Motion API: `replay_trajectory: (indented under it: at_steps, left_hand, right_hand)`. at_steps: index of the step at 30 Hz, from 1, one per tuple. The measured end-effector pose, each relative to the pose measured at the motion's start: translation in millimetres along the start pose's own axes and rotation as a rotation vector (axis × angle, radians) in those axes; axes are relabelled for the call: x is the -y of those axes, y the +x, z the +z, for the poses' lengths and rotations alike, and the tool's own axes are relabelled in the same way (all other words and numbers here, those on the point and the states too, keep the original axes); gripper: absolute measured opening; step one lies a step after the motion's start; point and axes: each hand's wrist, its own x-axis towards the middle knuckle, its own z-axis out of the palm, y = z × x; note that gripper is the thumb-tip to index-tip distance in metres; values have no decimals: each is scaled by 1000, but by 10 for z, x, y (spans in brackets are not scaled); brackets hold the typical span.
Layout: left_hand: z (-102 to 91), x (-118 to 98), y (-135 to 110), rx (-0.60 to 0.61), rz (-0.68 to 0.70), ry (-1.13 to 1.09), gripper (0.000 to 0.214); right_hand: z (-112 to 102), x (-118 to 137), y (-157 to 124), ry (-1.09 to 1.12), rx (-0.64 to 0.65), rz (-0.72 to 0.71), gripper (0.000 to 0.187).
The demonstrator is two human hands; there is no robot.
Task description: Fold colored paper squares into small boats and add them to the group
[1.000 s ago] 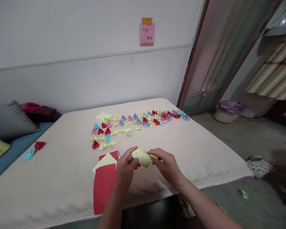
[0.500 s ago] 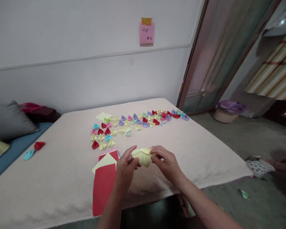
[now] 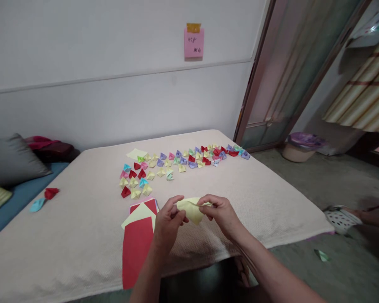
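Note:
Both my hands hold a partly folded pale yellow paper [image 3: 191,209] just above the near part of the cloth-covered table [image 3: 66,235]. My left hand [image 3: 168,224] pinches its left side with thumb and fingers closed. My right hand [image 3: 219,213] pinches the right edge. Under my left hand lies a stack of paper sheets [image 3: 136,240], red on top with a yellow and a pink sheet showing.
Several small folded paper shapes [image 3: 177,166] in red, yellow, purple, blue and pink lie spread across the far middle of the table. A red piece [image 3: 51,192] and a blue piece [image 3: 38,204] lie at the left. Someone's spotted shoe [image 3: 342,219] is at the right.
My hands have shifted slightly on the yellow paper, the right fingers sliding along its top edge. The foot at the right has drawn back a little.

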Motion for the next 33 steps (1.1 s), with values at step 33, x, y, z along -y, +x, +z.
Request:
replay_trajectory:
  at_steps: [33]
  left_hand:
    - [46,88,27,-191,-43,-69,21]
  right_hand:
    - [-32,37,14,-9,-35,-22,15]
